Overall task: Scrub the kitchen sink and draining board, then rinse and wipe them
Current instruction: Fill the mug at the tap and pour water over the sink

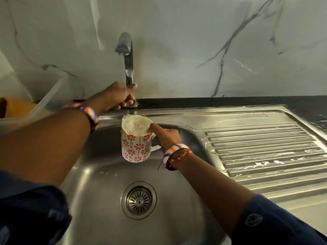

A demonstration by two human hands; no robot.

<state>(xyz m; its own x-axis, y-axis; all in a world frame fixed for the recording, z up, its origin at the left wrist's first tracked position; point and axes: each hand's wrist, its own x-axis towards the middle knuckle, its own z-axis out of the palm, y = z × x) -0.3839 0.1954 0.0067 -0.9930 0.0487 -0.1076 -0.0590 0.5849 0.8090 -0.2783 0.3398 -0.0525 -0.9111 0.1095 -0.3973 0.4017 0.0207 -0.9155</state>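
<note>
A person fills a mug at the kitchen tap, apparently to rinse a soaped sink and draining board.

The right hand [165,137] grips the handle of a flower-patterned mug [135,140], thumb on the rim, holding it under the tap [127,57] as water brims inside; the left hand [117,96] is curled round the tap's base. The sink [99,177] below looks wet, with only a few specks of foam, its drain [138,200] open. White suds streak the ridged draining board [265,152], just right of the bowl. Scrubbing appears done; rinsing seems barely begun there, and wiping remains.
</note>
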